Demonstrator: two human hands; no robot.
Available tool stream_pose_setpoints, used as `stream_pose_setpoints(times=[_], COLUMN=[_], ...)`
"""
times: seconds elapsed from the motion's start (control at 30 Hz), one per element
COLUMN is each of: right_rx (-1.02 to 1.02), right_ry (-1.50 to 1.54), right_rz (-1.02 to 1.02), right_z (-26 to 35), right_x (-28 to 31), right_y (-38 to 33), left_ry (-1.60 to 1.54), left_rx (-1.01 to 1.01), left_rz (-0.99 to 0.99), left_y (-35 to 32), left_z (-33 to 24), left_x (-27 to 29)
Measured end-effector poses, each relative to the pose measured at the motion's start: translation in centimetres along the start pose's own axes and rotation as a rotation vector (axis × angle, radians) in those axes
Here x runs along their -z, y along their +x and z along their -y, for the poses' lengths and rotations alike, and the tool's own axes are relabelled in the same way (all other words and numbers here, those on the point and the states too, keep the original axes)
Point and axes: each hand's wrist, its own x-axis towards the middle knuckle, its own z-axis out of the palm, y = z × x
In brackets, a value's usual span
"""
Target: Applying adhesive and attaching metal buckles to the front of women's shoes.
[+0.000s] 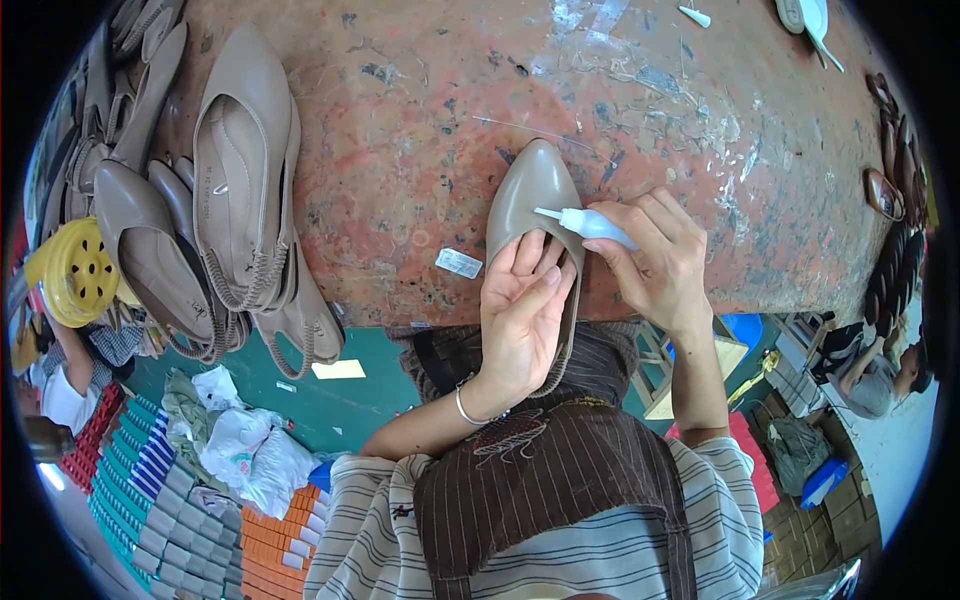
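A taupe pointed slingback flat (536, 180) lies on the worn table's near edge, toe pointing away from me. My left hand (521, 318) is turned palm up, its fingertips tucked into the shoe's opening and holding it. Pinched in my right hand (664, 262) is a small translucent squeeze bottle (605, 227) with a white nozzle. The nozzle tip is over the shoe's upper, just above the opening; I cannot tell if it touches. A small printed label (459, 263) lies left of the shoe.
More taupe slingbacks (240, 170) are piled at the left, beside a yellow perforated item (75, 270). A white cap (694, 16) lies at the far side. Dark brown braided footwear (892, 270) lines the right edge. Other people are at both sides; stacked coloured pieces (190, 525) stand lower left.
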Motion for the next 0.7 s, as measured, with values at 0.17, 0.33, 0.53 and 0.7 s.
stream_pose_setpoints(times=[0.17,0.33,0.53,0.7], right_rx=[0.007,0.015,0.010,0.003], right_ry=[-0.027,-0.027,-0.023,-0.034], right_rz=[0.027,0.035,0.053,0.066], right_z=[0.19,0.32,0.43,0.52], right_x=[0.33,0.37,0.48,0.68], right_y=[0.27,0.44,0.59,0.64], left_ry=[-0.009,-0.015,-0.002,-0.012], left_rx=[-0.005,-0.009,-0.012,-0.017], left_rz=[-0.027,-0.023,0.002,-0.013], left_y=[0.00,0.08,0.10,-0.01], left_z=[0.11,0.14,0.06,0.28], left_x=[-0.17,-0.25,-0.26,-0.04])
